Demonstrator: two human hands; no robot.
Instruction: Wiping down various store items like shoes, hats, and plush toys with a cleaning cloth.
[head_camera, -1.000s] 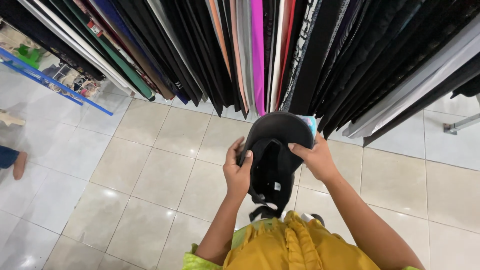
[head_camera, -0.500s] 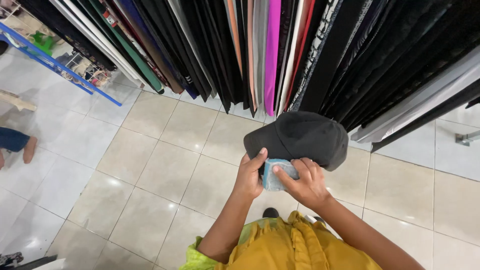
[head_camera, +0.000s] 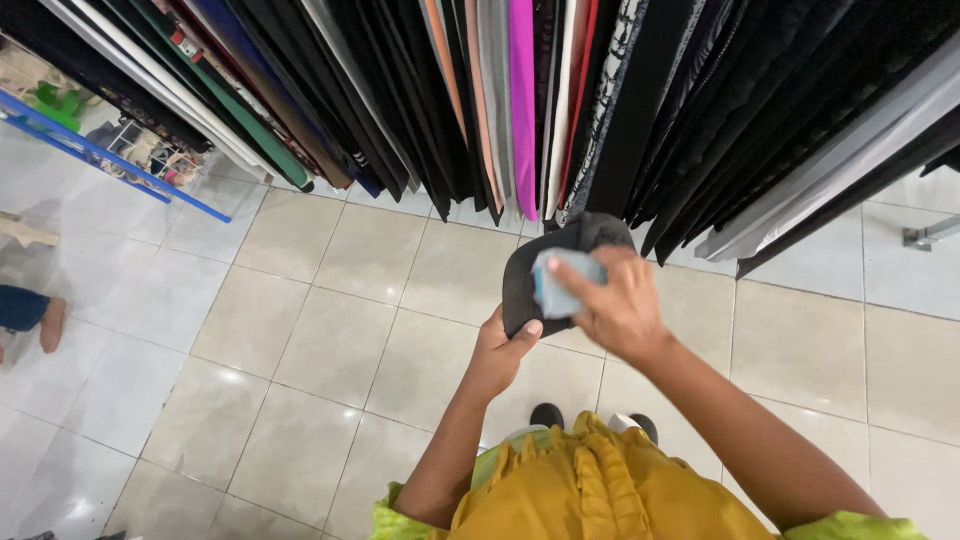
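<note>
Head view, setting: a person looks down at pale floor tiles (head_camera: 330, 330); a dense rack of hanging garments (head_camera: 600, 90), mostly black with one magenta piece, fills the 12 o'clock edge.
Head view, cap: a black cap (head_camera: 530, 275) sits near the centre, just below the garments, held above the floor.
Head view, left hand: the left hand (head_camera: 498, 352) is closed on the cap's lower edge at 6 o'clock of it, thumb on top.
Head view, right hand: the right hand (head_camera: 620, 305) presses a pale blue cloth (head_camera: 562, 282) against the cap from 3 o'clock, fingers curled around it.
Head view, clothing: a yellow ruffled top (head_camera: 600, 480) shows at 6 o'clock.
Head view, bystander: another person's foot (head_camera: 48, 325) shows at 9 o'clock.
Step in hand: seemingly wiping the cap with the cloth.
Next move: probably calls for a steady left grip while the cloth moves across.
</note>
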